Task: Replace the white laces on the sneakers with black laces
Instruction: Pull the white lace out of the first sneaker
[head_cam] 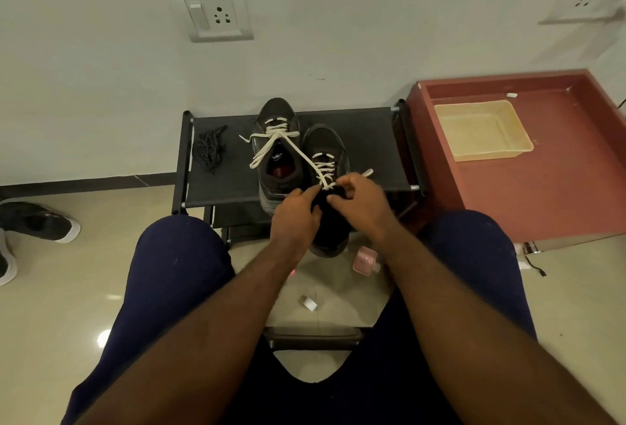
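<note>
just past your knees, at the near edge of the shoe rack, your two hands meet over the throat of the right sneaker, whose heel hangs off the rack toward you. your left hand has its fingers curled, with the forefinger and thumb reaching in to nip the white lace at the topmost eyelets. your right hand is curled the same way and pinches the same spot from the other side, so the fingertips of both hands nearly touch. how firm either pinch is cannot be told from here. the shoe's long axis runs straight away from you, heel near and toe to the wall, so the lace's rungs lie directly beyond your fingertips, and you would probably work away from yourself, rung by rung. a loose end pokes out just right of your right hand. a long strand runs diagonally from your fingers up to the knot on the left sneaker, which is still fully laced in white. farther left on the rack lie the bundled black laces, well apart from both hands and nearer your left.
</note>
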Demonstrator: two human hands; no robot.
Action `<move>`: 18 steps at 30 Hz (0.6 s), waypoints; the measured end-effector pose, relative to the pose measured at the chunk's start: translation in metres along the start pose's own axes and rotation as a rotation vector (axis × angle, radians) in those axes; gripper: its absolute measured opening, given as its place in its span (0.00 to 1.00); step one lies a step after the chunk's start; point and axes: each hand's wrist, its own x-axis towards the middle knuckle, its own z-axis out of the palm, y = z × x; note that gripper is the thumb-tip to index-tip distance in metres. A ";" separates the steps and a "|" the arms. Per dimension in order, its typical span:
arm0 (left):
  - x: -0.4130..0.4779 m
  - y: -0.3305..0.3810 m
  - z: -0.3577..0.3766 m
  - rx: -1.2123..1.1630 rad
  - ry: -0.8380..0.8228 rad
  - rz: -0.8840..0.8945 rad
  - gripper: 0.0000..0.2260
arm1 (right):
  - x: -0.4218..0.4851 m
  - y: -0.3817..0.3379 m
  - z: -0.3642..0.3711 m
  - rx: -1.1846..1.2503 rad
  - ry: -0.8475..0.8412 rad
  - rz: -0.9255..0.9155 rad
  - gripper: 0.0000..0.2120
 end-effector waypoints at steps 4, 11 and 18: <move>0.002 0.006 -0.002 0.106 0.016 0.023 0.19 | -0.007 0.002 0.029 -0.146 0.106 -0.058 0.24; 0.017 0.016 -0.002 0.012 0.113 -0.024 0.09 | -0.010 0.007 0.025 0.002 0.248 0.041 0.14; 0.016 0.017 -0.001 -0.127 0.197 -0.051 0.07 | -0.006 0.010 0.021 -0.019 0.236 0.056 0.07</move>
